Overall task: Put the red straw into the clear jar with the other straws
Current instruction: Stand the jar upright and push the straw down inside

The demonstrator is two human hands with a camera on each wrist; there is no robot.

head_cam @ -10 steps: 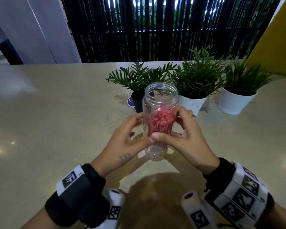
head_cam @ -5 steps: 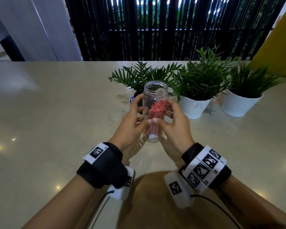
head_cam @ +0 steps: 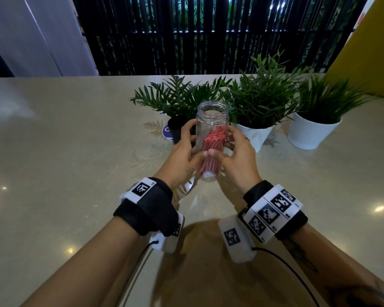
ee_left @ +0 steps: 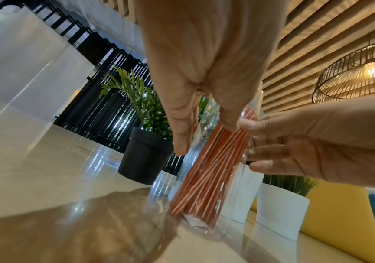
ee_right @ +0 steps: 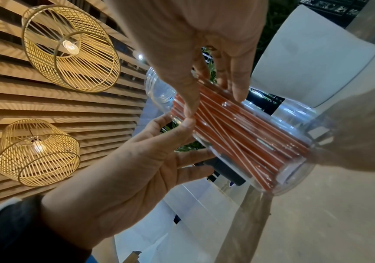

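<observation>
A clear jar (head_cam: 212, 120) with an open mouth holds a bundle of several red straws (head_cam: 211, 147). It stands slightly tilted, its base at or just above the beige table (head_cam: 75, 162). My left hand (head_cam: 192, 142) grips its left side and my right hand (head_cam: 224, 142) grips its right side, the thumbs meeting at the front. In the left wrist view the left hand (ee_left: 204, 135) wraps the jar (ee_left: 195, 178) and the straws (ee_left: 206, 181) lean inside. In the right wrist view the right hand (ee_right: 213, 99) holds the jar (ee_right: 294, 113) over the straws (ee_right: 238, 140). No loose straw shows.
Three potted plants stand just behind the jar: a black pot (head_cam: 175, 129), a white pot (head_cam: 257, 136) and another white pot (head_cam: 310, 134). A blue round sticker (head_cam: 166, 132) lies by the black pot. A black slatted screen closes the table's far edge.
Both hands have carried the jar away from me toward the potted plants and lowered it to the table. Their hold on the jar is unchanged.
</observation>
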